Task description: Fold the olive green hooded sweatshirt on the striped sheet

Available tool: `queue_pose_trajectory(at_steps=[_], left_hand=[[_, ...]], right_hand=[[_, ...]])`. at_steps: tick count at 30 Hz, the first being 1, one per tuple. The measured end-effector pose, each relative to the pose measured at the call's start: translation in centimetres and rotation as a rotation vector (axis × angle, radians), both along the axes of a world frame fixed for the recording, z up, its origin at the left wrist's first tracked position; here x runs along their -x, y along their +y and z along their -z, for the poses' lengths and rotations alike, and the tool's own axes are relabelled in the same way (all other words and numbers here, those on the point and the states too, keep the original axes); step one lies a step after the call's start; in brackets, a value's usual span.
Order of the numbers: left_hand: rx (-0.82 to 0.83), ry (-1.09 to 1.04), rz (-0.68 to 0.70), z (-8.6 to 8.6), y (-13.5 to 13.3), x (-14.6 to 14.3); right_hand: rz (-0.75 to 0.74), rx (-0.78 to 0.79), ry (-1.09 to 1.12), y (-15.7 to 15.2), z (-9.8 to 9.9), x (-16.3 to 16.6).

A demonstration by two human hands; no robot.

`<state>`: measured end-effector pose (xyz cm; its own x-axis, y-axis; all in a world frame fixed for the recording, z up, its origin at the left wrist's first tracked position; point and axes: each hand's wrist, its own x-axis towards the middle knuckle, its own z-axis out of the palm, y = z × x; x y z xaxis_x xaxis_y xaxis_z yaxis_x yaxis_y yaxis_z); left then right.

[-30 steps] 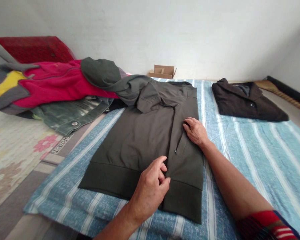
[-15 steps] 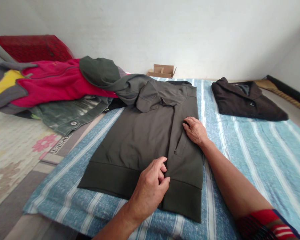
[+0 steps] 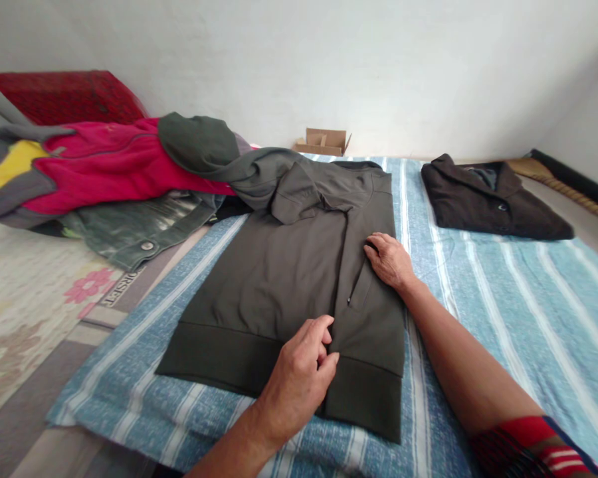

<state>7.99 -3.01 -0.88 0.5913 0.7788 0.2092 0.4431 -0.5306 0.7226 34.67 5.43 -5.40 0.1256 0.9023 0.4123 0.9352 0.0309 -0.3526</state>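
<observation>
A dark olive hooded jacket [image 3: 279, 279] lies flat on a blue striped sheet [image 3: 503, 305], its right side folded inward along a vertical edge. My left hand [image 3: 301, 378] pinches that folded edge near the bottom hem. Farther up, my right hand [image 3: 389, 260] presses down on the same fold, fingers curled on the cloth. The hood [image 3: 199, 143] drapes left over other clothes.
A pile of clothes sits at the left: a pink fleece [image 3: 109, 166], a green denim jacket [image 3: 139, 229], a red cushion [image 3: 64, 96]. A folded dark coat [image 3: 488, 199] lies at the back right. A small cardboard box [image 3: 323, 141] stands by the wall. A floral mat [image 3: 24, 299] covers the floor left.
Almost nothing differs. My left hand has slid slightly lower along the fold near the hem; my right hand stays in place.
</observation>
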Motion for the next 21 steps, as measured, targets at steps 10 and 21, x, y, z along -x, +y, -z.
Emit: queue_pose_trajectory(at_steps=[10, 21], left_hand=[[-0.034, 0.036, -0.007, -0.2, 0.0, 0.1], [-0.308, 0.07, 0.159, -2.6, -1.8, -3.9]], right_hand=[[0.007, -0.008, 0.004, 0.0, 0.0, 0.0], [0.006, -0.005, -0.004, 0.1, 0.2, 0.0]])
